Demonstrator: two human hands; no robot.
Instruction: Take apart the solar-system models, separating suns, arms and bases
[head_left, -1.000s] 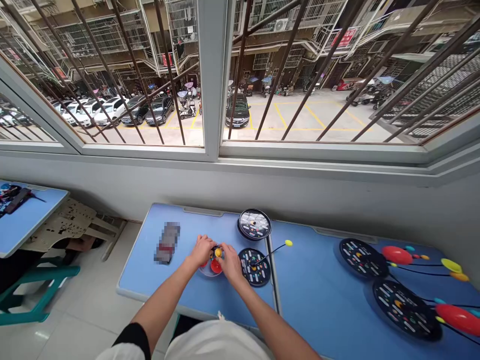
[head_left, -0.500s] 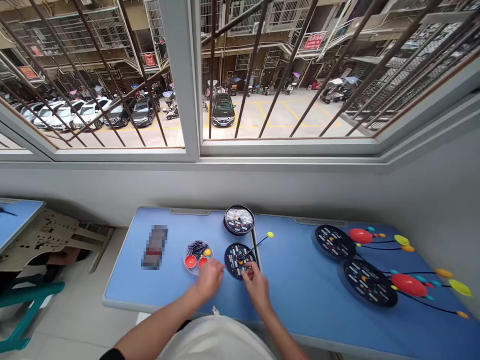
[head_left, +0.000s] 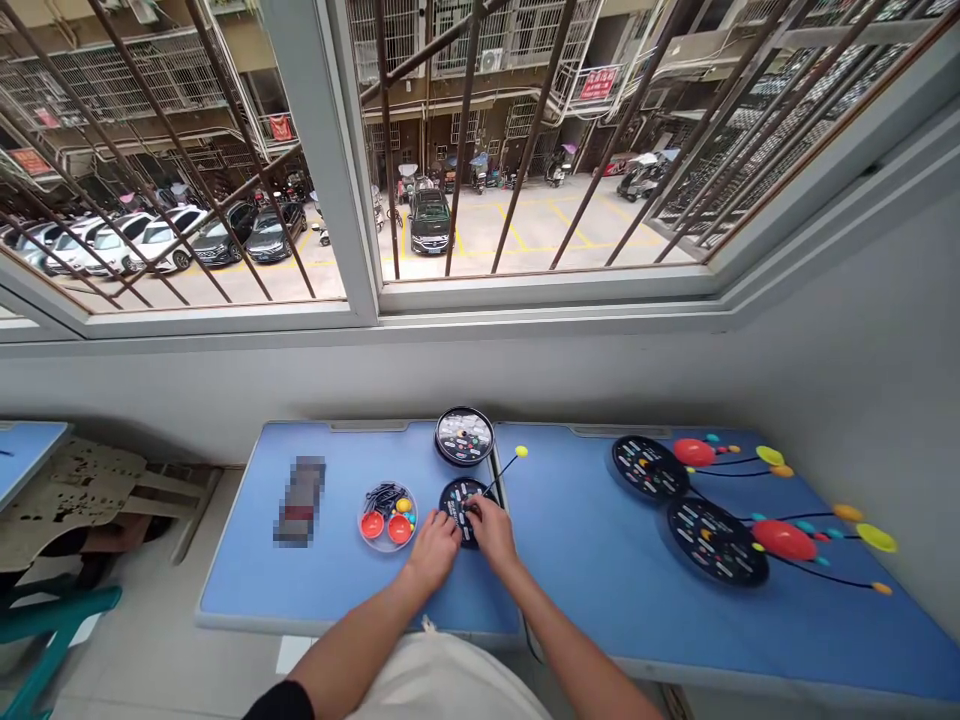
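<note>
Both hands are working at a black disc (head_left: 459,503) printed with small coloured marks, having moved off the clear round tray (head_left: 387,517) onto it. The disc is lying beside the seam on the right side of the blue tabletop (head_left: 247,590), about midway between its back and front edges, with a thin black rod (head_left: 495,480) rising from it toward a yellow ball tip. The right hand (head_left: 491,532) is bent over the disc's centre, its fingers closed together around the foot of the rod — whether pinching it cannot be told. The left hand (head_left: 433,552) is curling in at the disc's lower left edge, fingers gathered, not spread. The tray is sitting just left of the hands, holding red domes, a yellow ball and black rods. Behind the disc is lying a round dark-rimmed dish (head_left: 464,436); a blurred object (head_left: 300,500) is occupying the tabletop's left part — two assembled discs (head_left: 649,467) (head_left: 716,541) are resting far right.
</note>
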